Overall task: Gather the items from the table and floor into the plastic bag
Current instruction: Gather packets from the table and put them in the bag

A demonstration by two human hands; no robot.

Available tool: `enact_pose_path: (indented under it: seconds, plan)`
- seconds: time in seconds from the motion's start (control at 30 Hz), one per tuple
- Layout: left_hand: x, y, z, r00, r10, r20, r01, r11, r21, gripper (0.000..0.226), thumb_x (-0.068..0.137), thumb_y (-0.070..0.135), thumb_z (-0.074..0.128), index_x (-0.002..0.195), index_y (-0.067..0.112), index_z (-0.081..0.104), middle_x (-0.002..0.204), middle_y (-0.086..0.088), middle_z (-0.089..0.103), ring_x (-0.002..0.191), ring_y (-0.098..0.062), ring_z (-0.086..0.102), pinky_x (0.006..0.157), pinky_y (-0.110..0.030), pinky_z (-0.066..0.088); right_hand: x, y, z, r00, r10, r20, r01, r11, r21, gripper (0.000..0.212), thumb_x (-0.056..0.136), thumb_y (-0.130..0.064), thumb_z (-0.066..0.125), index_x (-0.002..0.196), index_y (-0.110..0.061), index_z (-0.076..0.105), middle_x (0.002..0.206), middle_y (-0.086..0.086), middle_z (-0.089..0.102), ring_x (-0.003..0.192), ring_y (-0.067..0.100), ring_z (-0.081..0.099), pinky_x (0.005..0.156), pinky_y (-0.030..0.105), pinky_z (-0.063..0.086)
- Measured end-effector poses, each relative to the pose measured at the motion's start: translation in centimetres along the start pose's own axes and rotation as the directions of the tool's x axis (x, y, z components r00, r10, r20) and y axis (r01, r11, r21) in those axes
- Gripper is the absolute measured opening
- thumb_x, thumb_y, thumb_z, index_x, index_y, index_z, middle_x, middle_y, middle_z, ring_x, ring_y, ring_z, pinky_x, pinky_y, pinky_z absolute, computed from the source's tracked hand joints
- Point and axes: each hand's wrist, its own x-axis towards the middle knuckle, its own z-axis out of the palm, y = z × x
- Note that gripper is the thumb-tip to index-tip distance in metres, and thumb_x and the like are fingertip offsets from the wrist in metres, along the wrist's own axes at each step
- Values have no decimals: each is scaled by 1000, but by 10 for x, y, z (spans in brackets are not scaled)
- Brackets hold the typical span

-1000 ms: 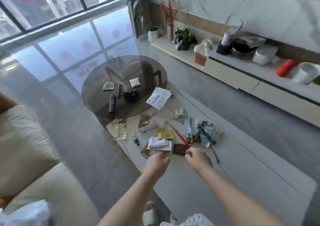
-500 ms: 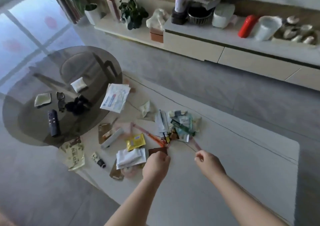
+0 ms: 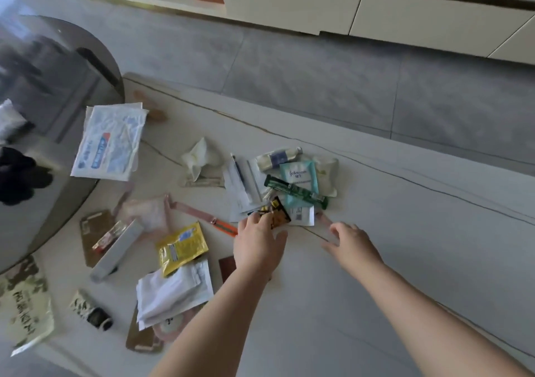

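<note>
Items to be gathered: a loose heap of small sachets and wrappers lies on the pale stone-look table, just beyond both my hands. The plastic bag they must go into is not in view.

Head view, hands: my left hand lies over the near edge of the heap, fingers bent down onto a small black-and-yellow sachet; I cannot tell whether it pinches the sachet or only touches it. My right hand is spread with relaxed fingers, low over the table just right of the heap, holding nothing.

Head view, other items: a shiny yellow foil packet and a stack of white plastic pouches lie left of my left wrist. A crumpled white tissue lies farther off, and a large white printed pouch overlaps the dark round glass table at far left.

Risks: the sachets are thin, slick and overlapped. A sweep from one side would likely scatter them towards the far table edge and onto the floor. A shallow pinch would likely lift one sachet and drop the rest.

Surface and room: the tabletop is smooth with thin dark veins. Grey floor tiles lie beyond it, then a low cream cabinet along the far wall.
</note>
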Motion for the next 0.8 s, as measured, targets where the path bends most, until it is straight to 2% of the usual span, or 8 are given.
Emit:
enact_pose_path:
  seconds: [0.17,0.33,0.43,0.5,0.6,0.67,0.73,0.8]
  plan:
    - [30,-7,24,998,26,-59,-22,997,76,56,92,39,50,143,24,32,151,-1,28,139,-25,22,110,-40,30,27,12,19,994,32,-104,-42,994,-97,32,88,-26,60,117,-15,51,119,9,50,113,30,47,89,37,47]
    - [49,-12,35,992,-39,-120,49,996,79,61,90,40,56,143,23,30,141,-2,35,130,-24,34,104,-36,33,39,15,32,965,9,-261,-57,983,-174,25,92,-26,55,114,-15,51,116,6,53,110,27,49,80,34,45]
    - [51,-11,36,990,-55,-133,67,994,88,60,89,42,57,141,23,33,132,-3,40,125,-23,39,101,-34,34,42,13,32,969,32,-244,-64,990,-124,25,93,-24,53,114,-11,50,113,9,58,106,29,55,79,35,46]
    - [49,-12,36,991,-79,-108,85,995,58,56,88,44,58,136,23,38,125,-4,44,119,-24,43,98,-34,35,40,12,29,973,35,-230,-59,993,-98,19,93,-21,51,107,-8,54,110,11,57,100,31,56,73,34,44]
    - [44,-13,33,990,-131,-56,130,991,-25,46,87,43,61,123,17,49,118,-6,46,112,-26,48,93,-35,40,33,6,19,967,51,-250,-53,999,-1,15,90,-15,48,98,-5,55,106,12,50,77,31,47,62,30,35]
    - [40,-15,30,989,-147,-31,145,987,-74,41,88,41,61,117,14,50,116,-6,45,110,-27,48,91,-36,42,31,-3,9,957,32,-287,-29,999,15,14,90,-15,47,98,-6,53,104,12,47,72,28,41,60,29,32]
    - [38,-17,26,987,-162,-24,157,977,-147,40,88,39,61,114,12,49,116,-7,46,110,-27,49,90,-36,44,36,-14,0,949,-48,-312,45,999,-14,14,89,-15,47,100,-7,52,106,9,49,77,27,46,60,29,34]
    - [39,-20,22,984,-180,-18,171,960,-222,36,87,37,62,111,12,49,113,-6,51,106,-26,52,86,-37,45,47,-30,-5,931,-161,-327,146,987,-71,19,89,-16,48,107,-11,52,112,4,53,94,24,51,65,29,39]
